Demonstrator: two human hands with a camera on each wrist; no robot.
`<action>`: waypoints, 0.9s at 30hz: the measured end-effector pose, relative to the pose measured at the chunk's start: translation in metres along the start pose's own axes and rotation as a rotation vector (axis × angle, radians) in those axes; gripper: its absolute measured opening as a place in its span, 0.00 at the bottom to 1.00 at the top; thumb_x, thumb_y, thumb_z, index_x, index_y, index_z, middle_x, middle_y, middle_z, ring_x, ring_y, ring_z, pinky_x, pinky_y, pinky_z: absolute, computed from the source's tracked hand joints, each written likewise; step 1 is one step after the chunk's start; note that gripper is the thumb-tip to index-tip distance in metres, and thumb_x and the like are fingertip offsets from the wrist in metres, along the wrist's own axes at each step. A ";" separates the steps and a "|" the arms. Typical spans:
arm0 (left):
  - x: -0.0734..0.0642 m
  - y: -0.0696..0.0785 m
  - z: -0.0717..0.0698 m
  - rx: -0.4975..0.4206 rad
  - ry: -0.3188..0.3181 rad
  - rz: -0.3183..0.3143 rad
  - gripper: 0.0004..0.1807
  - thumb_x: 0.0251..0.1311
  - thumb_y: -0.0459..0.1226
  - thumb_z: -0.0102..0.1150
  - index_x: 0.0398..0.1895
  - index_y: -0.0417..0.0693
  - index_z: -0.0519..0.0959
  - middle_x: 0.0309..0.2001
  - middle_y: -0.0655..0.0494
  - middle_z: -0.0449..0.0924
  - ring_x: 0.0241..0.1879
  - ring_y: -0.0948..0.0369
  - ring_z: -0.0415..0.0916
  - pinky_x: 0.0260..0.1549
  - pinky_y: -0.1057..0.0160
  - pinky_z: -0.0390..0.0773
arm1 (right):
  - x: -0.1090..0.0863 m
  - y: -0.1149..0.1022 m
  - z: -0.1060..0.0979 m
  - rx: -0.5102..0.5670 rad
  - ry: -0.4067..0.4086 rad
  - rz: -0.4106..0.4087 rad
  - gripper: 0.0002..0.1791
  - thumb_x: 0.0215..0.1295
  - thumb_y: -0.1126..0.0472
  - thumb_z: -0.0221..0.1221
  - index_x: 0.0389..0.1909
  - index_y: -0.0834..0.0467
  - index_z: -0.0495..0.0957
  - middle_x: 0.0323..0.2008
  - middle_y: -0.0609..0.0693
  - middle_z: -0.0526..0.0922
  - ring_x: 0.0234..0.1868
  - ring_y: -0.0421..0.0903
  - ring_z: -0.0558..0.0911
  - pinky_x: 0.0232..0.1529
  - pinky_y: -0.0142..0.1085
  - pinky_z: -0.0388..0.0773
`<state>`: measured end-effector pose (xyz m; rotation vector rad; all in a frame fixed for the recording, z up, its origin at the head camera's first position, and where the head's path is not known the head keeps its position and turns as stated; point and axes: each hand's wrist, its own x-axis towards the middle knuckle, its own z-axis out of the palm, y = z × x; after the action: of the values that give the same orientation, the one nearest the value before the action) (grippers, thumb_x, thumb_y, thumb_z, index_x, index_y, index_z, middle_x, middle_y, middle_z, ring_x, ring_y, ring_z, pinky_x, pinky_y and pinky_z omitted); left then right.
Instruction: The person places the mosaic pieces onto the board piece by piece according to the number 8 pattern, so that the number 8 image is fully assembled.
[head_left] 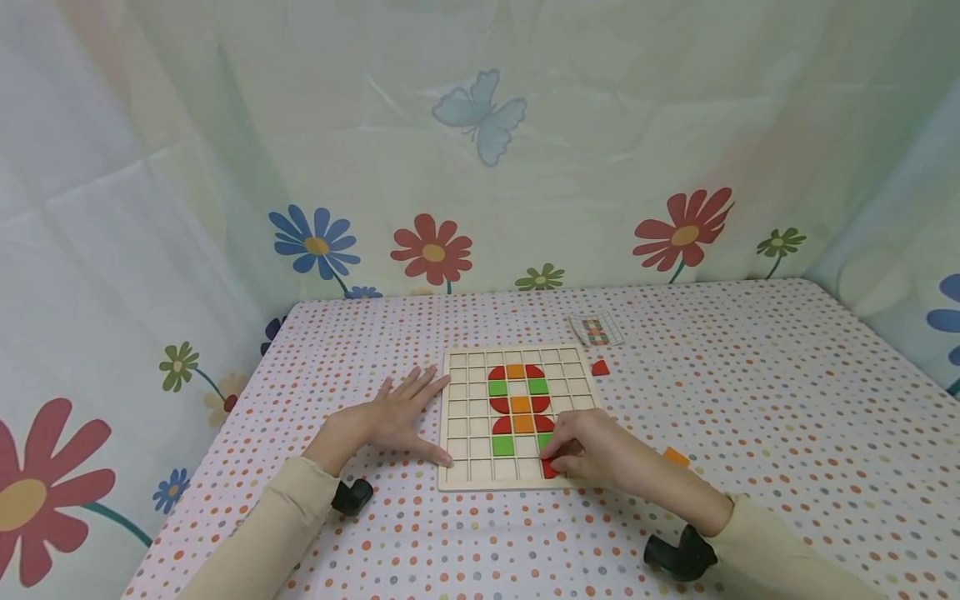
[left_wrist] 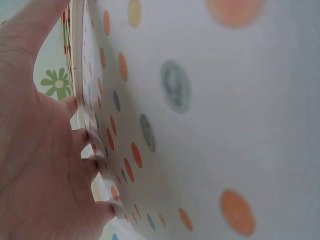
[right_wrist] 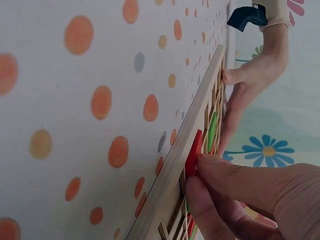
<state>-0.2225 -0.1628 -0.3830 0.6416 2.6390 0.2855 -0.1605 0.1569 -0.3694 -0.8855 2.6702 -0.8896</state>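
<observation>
A square wooden grid board (head_left: pixel 467 469) lies on the dotted cloth, bearing a pattern of red, orange and green pieces near its middle. My right hand (head_left: pixel 597 447) is over the board's near right part, pinching a red piece (right_wrist: pixel 194 152) between thumb and fingertips. That piece is tilted over a cell at the near edge, just below a green square (head_left: pixel 545 442). My left hand (head_left: pixel 401 418) spreads its fingers beside the board's left side, the thumb and a fingertip at the frame. Its palm and fingers (left_wrist: pixel 52 165) show in the left wrist view.
A loose red piece (head_left: pixel 601 368) lies right of the board, and an orange piece (head_left: pixel 677 457) sits by my right forearm. Behind the board is a card (head_left: pixel 597 330) with a small coloured pattern. A flowered curtain (head_left: pixel 480 242) hangs behind the table.
</observation>
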 end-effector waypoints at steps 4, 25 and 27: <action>0.001 -0.001 0.001 0.006 0.000 -0.006 0.68 0.54 0.68 0.71 0.87 0.54 0.42 0.86 0.49 0.33 0.84 0.48 0.30 0.79 0.36 0.37 | -0.001 0.002 -0.002 0.017 -0.013 -0.023 0.07 0.61 0.70 0.73 0.36 0.56 0.91 0.33 0.39 0.82 0.35 0.34 0.77 0.36 0.29 0.80; 0.000 -0.002 0.001 -0.006 0.002 0.002 0.67 0.55 0.67 0.71 0.87 0.52 0.42 0.86 0.47 0.32 0.84 0.46 0.30 0.78 0.34 0.38 | -0.055 0.062 -0.071 -0.125 -0.120 0.375 0.18 0.51 0.68 0.79 0.41 0.63 0.83 0.35 0.49 0.81 0.36 0.46 0.80 0.36 0.42 0.81; 0.000 -0.002 0.001 -0.003 0.001 0.006 0.67 0.55 0.67 0.71 0.87 0.52 0.42 0.86 0.47 0.32 0.84 0.47 0.30 0.78 0.34 0.38 | -0.059 0.066 -0.071 -0.120 -0.108 0.366 0.16 0.51 0.71 0.78 0.39 0.64 0.82 0.33 0.49 0.81 0.35 0.45 0.80 0.36 0.42 0.81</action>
<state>-0.2229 -0.1642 -0.3844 0.6484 2.6377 0.2915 -0.1698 0.2680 -0.3525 -0.4266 2.6865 -0.5849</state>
